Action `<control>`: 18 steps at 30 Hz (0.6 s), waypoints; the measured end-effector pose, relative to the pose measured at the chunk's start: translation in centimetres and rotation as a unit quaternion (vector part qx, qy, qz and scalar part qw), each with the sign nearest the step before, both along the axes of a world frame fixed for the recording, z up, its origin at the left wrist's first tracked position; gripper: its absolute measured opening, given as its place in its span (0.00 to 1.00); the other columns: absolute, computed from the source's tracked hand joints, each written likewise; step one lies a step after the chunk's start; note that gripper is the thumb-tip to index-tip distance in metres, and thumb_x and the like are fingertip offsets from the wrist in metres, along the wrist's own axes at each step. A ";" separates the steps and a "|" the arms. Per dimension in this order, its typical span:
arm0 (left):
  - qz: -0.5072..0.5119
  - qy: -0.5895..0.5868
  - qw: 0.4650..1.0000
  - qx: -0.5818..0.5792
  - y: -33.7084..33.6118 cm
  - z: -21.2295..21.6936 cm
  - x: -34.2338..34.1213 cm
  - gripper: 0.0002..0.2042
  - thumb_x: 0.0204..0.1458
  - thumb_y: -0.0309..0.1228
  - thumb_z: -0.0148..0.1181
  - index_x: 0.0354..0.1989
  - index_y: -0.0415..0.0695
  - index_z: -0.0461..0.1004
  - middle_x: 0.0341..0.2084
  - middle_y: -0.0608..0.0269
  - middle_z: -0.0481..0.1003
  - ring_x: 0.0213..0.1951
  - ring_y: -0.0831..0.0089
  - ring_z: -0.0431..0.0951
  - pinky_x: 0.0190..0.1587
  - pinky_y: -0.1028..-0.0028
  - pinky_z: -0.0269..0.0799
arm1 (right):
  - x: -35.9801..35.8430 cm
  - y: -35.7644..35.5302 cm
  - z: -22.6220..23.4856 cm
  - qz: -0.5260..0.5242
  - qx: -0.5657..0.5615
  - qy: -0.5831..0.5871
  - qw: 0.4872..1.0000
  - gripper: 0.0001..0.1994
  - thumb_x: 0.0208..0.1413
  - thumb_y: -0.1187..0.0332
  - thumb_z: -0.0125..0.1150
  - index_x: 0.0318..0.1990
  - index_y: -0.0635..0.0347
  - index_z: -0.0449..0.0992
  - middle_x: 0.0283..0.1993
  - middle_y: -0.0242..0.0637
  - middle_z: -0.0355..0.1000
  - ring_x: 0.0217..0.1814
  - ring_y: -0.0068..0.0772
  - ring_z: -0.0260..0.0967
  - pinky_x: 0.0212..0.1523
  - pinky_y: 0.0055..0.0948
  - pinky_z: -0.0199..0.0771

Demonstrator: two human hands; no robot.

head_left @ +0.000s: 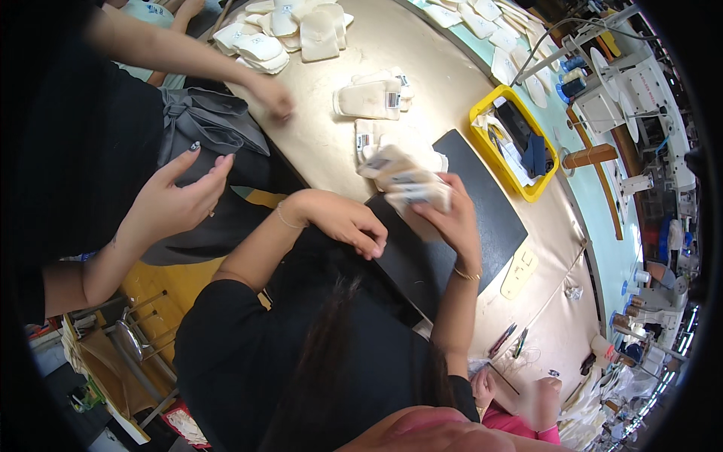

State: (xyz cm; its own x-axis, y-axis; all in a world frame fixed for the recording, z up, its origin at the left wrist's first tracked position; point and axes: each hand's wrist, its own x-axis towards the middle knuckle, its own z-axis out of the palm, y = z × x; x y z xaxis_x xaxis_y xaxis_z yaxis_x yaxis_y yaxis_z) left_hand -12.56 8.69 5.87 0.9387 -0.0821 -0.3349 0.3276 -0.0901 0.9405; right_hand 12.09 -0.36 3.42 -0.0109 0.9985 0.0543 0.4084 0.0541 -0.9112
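My right hand [458, 220] grips a small bundle of cream cloth pieces [410, 181] with dark printed patches, blurred by motion. It holds them above a black board [482, 203] on the table. My left hand [343, 222] hovers over the board's near left edge with its fingers curled in, and nothing shows in them. Just beyond the bundle, a cream piece with a label [364, 138] lies partly covered. Farther off is another small stack of labelled cream pieces [369, 100].
Piles of cream pieces [320, 34] sit at the table's far left. A yellow tray [501, 162] holds dark items and papers. A marked pale template [517, 273] and pens [503, 339] lie at right. A co-worker's hands [184, 194] are at left; another person's pink sleeve [520, 429] shows lower right.
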 end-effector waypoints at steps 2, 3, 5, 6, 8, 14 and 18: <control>0.092 0.063 0.989 -0.099 0.6 0.5 -1.2 0.14 0.65 0.40 0.56 0.44 0.41 0.77 0.33 0.59 0.80 0.38 0.72 0.79 0.43 0.70 0.74 | 2.9 -4.2 -0.9 -0.045 -0.090 0.249 0.963 0.24 0.47 0.67 0.76 0.53 0.63 0.77 0.58 0.37 0.73 0.56 0.31 0.73 0.56 0.31 0.73; 0.198 0.074 0.972 -0.099 0.9 0.4 -1.0 0.13 0.60 0.39 0.62 0.44 0.42 0.78 0.38 0.57 0.79 0.42 0.69 0.79 0.45 0.69 0.74 | 3.9 -6.2 -2.1 -0.070 -0.045 0.362 0.929 0.32 0.48 0.64 0.75 0.60 0.64 0.71 0.57 0.41 0.74 0.58 0.35 0.74 0.59 0.32 0.73; 0.332 -0.019 0.918 0.213 0.9 -0.3 0.1 0.18 0.55 0.40 0.67 0.50 0.44 0.76 0.45 0.55 0.76 0.50 0.64 0.76 0.51 0.65 0.71 | 4.9 -9.3 -5.3 -0.180 0.048 0.530 0.827 0.37 0.50 0.56 0.75 0.65 0.60 0.66 0.56 0.45 0.74 0.58 0.44 0.74 0.59 0.47 0.75; 0.390 -0.097 0.837 0.371 0.8 -0.9 0.9 0.22 0.52 0.41 0.70 0.52 0.46 0.76 0.49 0.54 0.75 0.54 0.62 0.74 0.54 0.63 0.70 | 5.3 -10.4 -6.9 -0.231 0.079 0.614 0.751 0.37 0.52 0.53 0.73 0.66 0.58 0.65 0.56 0.48 0.74 0.57 0.47 0.74 0.57 0.53 0.76; 0.373 -0.079 0.759 0.527 0.5 -2.7 3.0 0.31 0.46 0.42 0.73 0.59 0.48 0.72 0.54 0.55 0.70 0.59 0.57 0.68 0.60 0.59 0.64 | 6.5 -11.6 -9.5 -0.120 0.121 0.686 0.707 0.35 0.56 0.49 0.68 0.66 0.56 0.65 0.58 0.50 0.72 0.57 0.51 0.74 0.57 0.60 0.75; 0.311 0.000 0.767 0.561 1.3 -6.7 5.1 0.41 0.41 0.45 0.75 0.66 0.51 0.65 0.61 0.54 0.64 0.65 0.52 0.59 0.66 0.52 0.53 | 7.1 -11.9 -12.1 -0.312 0.074 0.610 0.725 0.31 0.62 0.52 0.63 0.67 0.57 0.63 0.61 0.47 0.71 0.57 0.54 0.73 0.57 0.53 0.78; 0.330 -0.008 0.764 0.554 1.8 -7.7 4.8 0.41 0.40 0.46 0.76 0.65 0.50 0.67 0.61 0.54 0.65 0.65 0.54 0.60 0.66 0.50 0.53 | 7.0 -11.6 -11.9 -0.281 0.080 0.607 0.739 0.30 0.62 0.53 0.63 0.67 0.57 0.64 0.61 0.47 0.71 0.57 0.52 0.74 0.57 0.50 0.79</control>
State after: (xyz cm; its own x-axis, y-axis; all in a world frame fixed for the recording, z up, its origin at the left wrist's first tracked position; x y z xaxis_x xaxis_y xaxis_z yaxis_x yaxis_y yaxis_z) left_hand -7.72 10.52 -1.81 0.6580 0.7365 0.1568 0.6343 -0.6543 0.4118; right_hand 19.10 -11.96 -8.46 0.5576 0.8059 -0.1990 -0.7057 0.3340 -0.6249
